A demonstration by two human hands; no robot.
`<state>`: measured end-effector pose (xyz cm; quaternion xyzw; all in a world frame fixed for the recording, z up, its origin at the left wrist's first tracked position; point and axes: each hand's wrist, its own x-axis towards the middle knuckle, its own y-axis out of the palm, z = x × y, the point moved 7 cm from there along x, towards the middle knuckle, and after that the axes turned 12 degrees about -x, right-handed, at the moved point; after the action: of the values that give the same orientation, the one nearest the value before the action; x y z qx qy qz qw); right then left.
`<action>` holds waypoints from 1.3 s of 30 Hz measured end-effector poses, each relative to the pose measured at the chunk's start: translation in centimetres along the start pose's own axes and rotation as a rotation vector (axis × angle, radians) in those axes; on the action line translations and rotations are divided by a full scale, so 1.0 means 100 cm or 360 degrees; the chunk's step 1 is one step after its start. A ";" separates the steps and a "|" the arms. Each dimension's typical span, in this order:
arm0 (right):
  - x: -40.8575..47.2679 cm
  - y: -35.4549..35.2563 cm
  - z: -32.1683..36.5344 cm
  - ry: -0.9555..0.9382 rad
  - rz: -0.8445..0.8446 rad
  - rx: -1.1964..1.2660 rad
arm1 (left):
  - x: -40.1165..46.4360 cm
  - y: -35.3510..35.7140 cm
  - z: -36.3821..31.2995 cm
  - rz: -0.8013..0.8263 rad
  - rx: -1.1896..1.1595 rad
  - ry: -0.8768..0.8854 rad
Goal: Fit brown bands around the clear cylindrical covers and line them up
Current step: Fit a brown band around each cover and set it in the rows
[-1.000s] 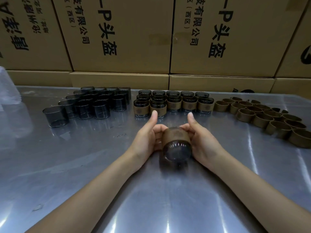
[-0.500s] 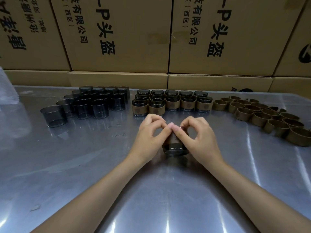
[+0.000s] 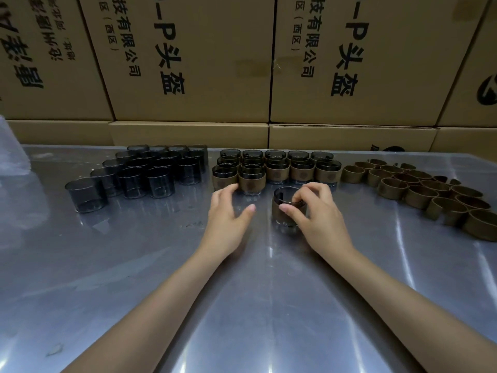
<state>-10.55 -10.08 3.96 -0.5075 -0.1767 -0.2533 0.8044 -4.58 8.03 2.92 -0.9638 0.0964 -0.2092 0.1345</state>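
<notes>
right hand (image 3: 320,214) pinching rim of banded cover (image 3: 287,211), fingers hiding its right side; left hand (image 3: 228,214) loose, holding nothing; loose bands (image 3: 419,196) cut off at surface's right edge

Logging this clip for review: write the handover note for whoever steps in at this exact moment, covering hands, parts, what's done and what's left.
Right hand pinches the rim of the banded cover, upright on the metal table, just in front of the finished group.
Left hand is open, holding nothing, beside it.
Done: finished banded covers stand in rows at centre back.
Left: set this one into the front row, which has a gap there. Then band the bare covers at back left with the loose brown bands on the right.
</notes>
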 end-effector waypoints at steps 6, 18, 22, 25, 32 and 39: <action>0.041 0.017 -0.013 0.0194 -0.0045 -0.0074 | 0.036 -0.019 0.025 -0.0249 -0.0064 -0.0209; 0.070 0.035 -0.015 0.0166 -0.0011 -0.0169 | 0.070 -0.014 0.036 -0.0090 0.0245 -0.0042; 0.073 0.036 -0.011 0.0098 -0.0024 -0.0271 | 0.071 -0.013 0.038 -0.0085 0.0264 -0.0044; 0.075 0.037 -0.008 0.0059 -0.0051 -0.0340 | 0.071 -0.012 0.038 -0.0084 0.0274 -0.0039; 0.075 0.038 -0.007 0.0045 -0.0072 -0.0397 | 0.070 -0.012 0.037 -0.0102 0.0287 -0.0033; 0.063 0.029 -0.003 0.0142 -0.0152 -0.0481 | 0.067 -0.014 0.034 -0.0128 0.0281 -0.0062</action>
<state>-3.74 -10.77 5.11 -0.6021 -0.1246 -0.3372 0.7129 3.06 8.45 2.83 -0.9551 0.0363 -0.2033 0.2124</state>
